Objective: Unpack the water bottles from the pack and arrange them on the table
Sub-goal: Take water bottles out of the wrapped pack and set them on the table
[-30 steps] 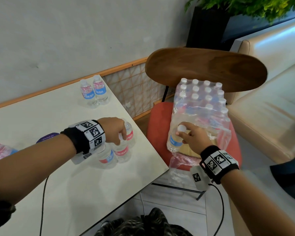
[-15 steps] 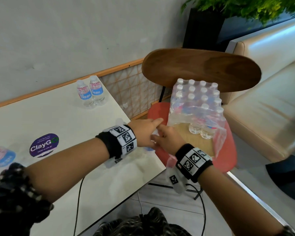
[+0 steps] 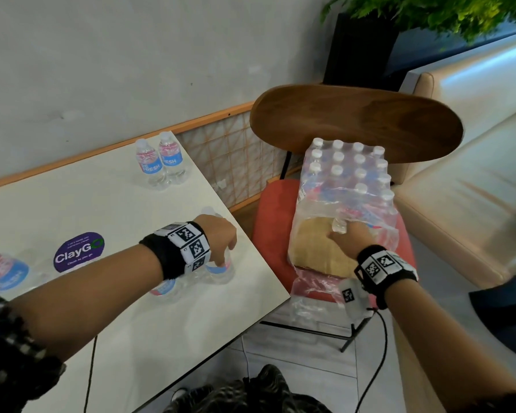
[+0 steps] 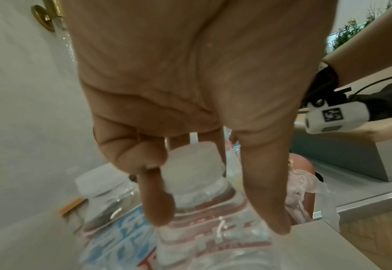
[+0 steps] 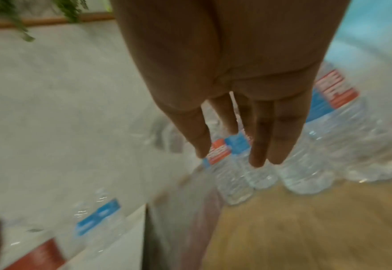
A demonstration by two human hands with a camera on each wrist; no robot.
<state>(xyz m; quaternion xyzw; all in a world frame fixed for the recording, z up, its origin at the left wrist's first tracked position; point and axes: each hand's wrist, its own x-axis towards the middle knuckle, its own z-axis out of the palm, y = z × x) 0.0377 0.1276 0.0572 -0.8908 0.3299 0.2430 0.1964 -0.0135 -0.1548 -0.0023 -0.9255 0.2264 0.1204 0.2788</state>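
On the white table [image 3: 102, 204], near its right edge, my left hand [image 3: 221, 242] grips a clear water bottle [image 3: 221, 268] from above. In the left wrist view its fingers [image 4: 158, 201] curl round the neck under the white cap [image 4: 195, 164]. More bottles [image 3: 164, 289] stand just beside it, under my wrist. The shrink-wrapped pack [image 3: 349, 180] sits on a red chair seat [image 3: 273, 234], torn at the front, with bare cardboard [image 3: 313, 248] showing. My right hand [image 3: 349, 236] reaches into that opening with straight fingers [image 5: 259, 146], at a loose bottle [image 3: 338, 225].
Two bottles [image 3: 161, 162] stand at the table's far corner, and others [image 3: 3, 272] lie at its left edge beside a purple sticker [image 3: 78, 253]. The wooden chair back [image 3: 355, 123] rises behind the pack. A beige bench [image 3: 459, 204] runs along the right.
Half a second ago both hands met at the table edge. My left hand has since moved left with a bottle onto the table, and my right hand has gone back into the pack.
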